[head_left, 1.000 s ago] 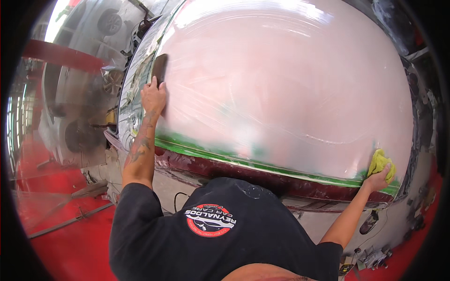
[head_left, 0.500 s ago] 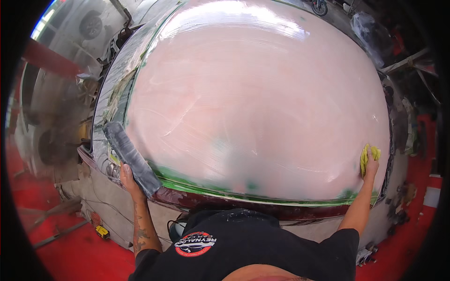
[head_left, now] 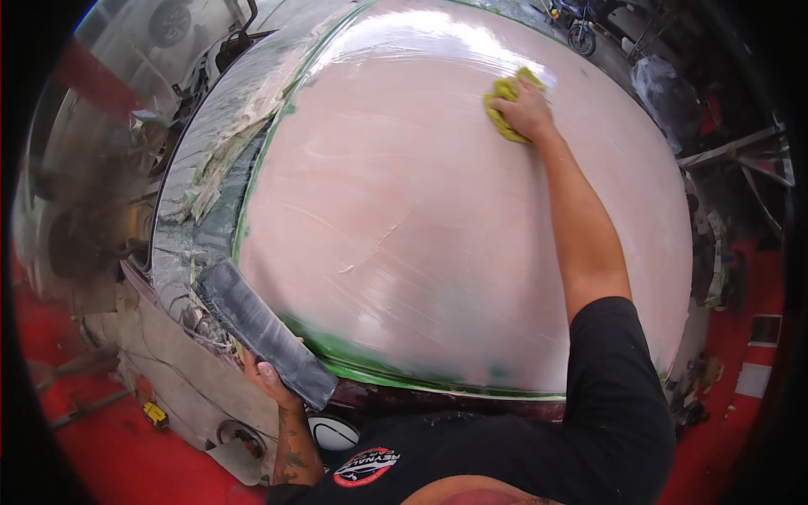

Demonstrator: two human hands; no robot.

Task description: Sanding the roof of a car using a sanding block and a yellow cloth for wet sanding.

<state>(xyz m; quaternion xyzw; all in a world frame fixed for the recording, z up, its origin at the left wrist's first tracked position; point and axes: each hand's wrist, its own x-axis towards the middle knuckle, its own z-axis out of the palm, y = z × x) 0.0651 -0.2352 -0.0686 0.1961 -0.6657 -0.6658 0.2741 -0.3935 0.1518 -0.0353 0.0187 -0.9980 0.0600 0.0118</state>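
My right hand [head_left: 528,109] grips a crumpled yellow-green cloth [head_left: 505,122] on the wet pink panel [head_left: 421,210], near its bright reflection at the far end. My left hand [head_left: 269,377] holds a long grey sanding block [head_left: 265,332] at the panel's lower-left corner, its greyish face tilted up and my fingers partly behind it. Green edging [head_left: 370,362] borders the pink surface. Plastic sheeting and tattered masking [head_left: 198,198] cover the car along the left edge.
A motorbike [head_left: 581,34] stands beyond the far right corner, beside a bundle in plastic [head_left: 655,101]. Metal framework [head_left: 741,143] is at the right. Cables and a small yellow item [head_left: 154,414] lie on the floor at lower left, beside red flooring [head_left: 101,454].
My right hand has swept the cloth from the lower-right edge to the upper middle. My left hand came down from the left edge with the block, which now lies angled at the lower-left corner.
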